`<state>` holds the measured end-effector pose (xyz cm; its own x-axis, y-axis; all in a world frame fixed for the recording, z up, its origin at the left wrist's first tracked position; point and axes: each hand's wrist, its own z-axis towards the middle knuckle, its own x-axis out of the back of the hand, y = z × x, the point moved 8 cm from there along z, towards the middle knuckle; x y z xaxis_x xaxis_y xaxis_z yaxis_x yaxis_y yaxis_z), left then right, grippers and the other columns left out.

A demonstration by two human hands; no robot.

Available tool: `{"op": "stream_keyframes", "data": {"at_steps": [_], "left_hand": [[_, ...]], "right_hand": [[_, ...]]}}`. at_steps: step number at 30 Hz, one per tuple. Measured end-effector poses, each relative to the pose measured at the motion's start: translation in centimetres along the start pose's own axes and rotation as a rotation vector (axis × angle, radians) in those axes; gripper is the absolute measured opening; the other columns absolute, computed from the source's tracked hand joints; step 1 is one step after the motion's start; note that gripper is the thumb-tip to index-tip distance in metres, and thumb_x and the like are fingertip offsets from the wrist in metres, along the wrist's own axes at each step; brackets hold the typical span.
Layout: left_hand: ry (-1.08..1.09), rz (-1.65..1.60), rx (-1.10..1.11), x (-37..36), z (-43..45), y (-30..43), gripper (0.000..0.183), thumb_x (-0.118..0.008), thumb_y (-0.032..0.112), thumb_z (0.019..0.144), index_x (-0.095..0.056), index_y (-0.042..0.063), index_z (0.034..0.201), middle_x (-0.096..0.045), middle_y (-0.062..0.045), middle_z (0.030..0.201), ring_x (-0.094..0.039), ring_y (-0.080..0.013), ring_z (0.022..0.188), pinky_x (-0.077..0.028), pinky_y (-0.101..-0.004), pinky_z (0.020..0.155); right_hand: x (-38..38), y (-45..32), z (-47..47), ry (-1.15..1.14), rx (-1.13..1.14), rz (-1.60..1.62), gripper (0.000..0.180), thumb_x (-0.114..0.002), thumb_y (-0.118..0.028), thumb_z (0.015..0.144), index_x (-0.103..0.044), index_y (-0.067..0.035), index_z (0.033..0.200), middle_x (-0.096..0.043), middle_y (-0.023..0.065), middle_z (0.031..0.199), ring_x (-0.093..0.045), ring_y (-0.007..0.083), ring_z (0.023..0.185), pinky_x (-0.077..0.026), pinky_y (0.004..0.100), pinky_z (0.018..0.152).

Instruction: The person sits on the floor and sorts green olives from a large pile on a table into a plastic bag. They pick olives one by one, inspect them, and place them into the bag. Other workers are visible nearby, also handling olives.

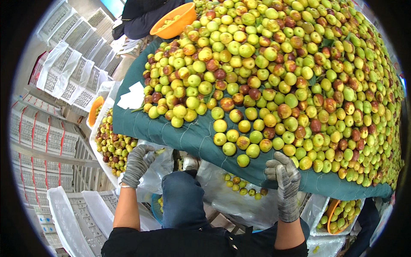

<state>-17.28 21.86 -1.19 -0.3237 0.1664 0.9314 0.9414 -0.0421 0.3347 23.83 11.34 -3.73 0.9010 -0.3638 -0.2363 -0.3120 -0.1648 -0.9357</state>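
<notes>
A large heap of green and reddish-brown jujubes (pixel 257 80) covers a sloping table with a dark green cloth (pixel 154 127). My left hand (pixel 139 163), in a grey glove, is off the cloth's lower left edge, beside a white crate of jujubes (pixel 117 144); a small pale green thing shows by its fingertips, and whether they hold it I cannot tell. My right hand (pixel 284 180), gloved too, is at the cloth's front edge with its fingers bent, close to the nearest jujubes. No fruit is visible in it, though its palm is partly hidden.
An orange bowl (pixel 175 22) sits at the heap's top left, near another person's dark clothing (pixel 141 19). White paper (pixel 132 96) lies on the cloth. Stacked plastic crates (pixel 41 138) line the left. Clear plastic sheet (pixel 224 199) with several jujubes hangs below the edge; a lined crate (pixel 350 218) stands lower right.
</notes>
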Motion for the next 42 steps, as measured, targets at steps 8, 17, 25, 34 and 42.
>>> {"op": "stream_keyframes", "data": {"at_steps": [8, 17, 25, 34, 42], "left_hand": [[0.344, 0.029, -0.436, 1.3, 3.0, 12.5, 0.035, -0.07, 0.01, 0.073, -0.061, 0.011, 0.107, -0.063, -0.011, 0.094, -0.061, -0.0281, 0.087, -0.048, -0.0368, 0.079], [0.308, 0.363, -0.67, -2.2, 12.4, 20.8, 0.012, -0.062, 0.008, 0.08, -0.067, 0.01, 0.091, -0.064, -0.007, 0.083, -0.061, -0.0232, 0.078, -0.049, -0.0323, 0.07], [0.126, -0.726, -0.189, 1.7, 1.1, 4.1, 0.015, -0.066, 0.003, 0.078, -0.065, 0.005, 0.093, -0.065, -0.009, 0.087, -0.061, -0.0195, 0.077, -0.048, -0.0273, 0.071], [0.303, 0.039, -0.458, 1.9, 2.7, 12.5, 0.038, -0.066, 0.015, 0.076, -0.057, 0.012, 0.113, -0.062, -0.009, 0.105, -0.061, -0.0267, 0.091, -0.047, -0.0365, 0.081], [-0.109, 0.552, -0.452, -6.4, 15.5, 23.5, 0.025, -0.066, 0.007, 0.072, -0.064, 0.007, 0.097, -0.065, -0.009, 0.094, -0.064, -0.0256, 0.089, -0.051, -0.0372, 0.07]], "right_hand": [[-0.3, 0.2, -0.1, -0.044, 0.029, -0.008, 0.039, -0.053, -0.022, 0.09, -0.05, 0.002, 0.119, -0.061, 0.0128, 0.097, -0.059, 0.0136, 0.078, -0.048, 0.0249, 0.068], [0.1, -0.6, -0.3, 0.004, 0.071, -0.032, 0.043, -0.053, -0.027, 0.091, -0.047, 0.006, 0.119, -0.061, 0.0125, 0.093, -0.059, 0.0125, 0.074, -0.05, 0.0223, 0.066], [-0.8, -0.8, -0.7, -0.046, 0.06, -0.084, 0.04, -0.052, -0.027, 0.091, -0.049, 0.002, 0.12, -0.062, 0.0115, 0.095, -0.059, 0.0133, 0.077, -0.049, 0.0248, 0.068], [-1.1, -0.1, -0.7, -0.062, 0.042, -0.1, 0.04, -0.051, -0.027, 0.091, -0.049, 0.002, 0.119, -0.062, 0.0113, 0.095, -0.059, 0.0129, 0.077, -0.049, 0.0245, 0.067], [-0.8, 0.0, -0.5, -0.059, 0.055, -0.111, 0.042, -0.053, -0.029, 0.091, -0.05, 0.002, 0.119, -0.063, 0.0116, 0.094, -0.059, 0.0132, 0.077, -0.048, 0.0246, 0.067]]}}
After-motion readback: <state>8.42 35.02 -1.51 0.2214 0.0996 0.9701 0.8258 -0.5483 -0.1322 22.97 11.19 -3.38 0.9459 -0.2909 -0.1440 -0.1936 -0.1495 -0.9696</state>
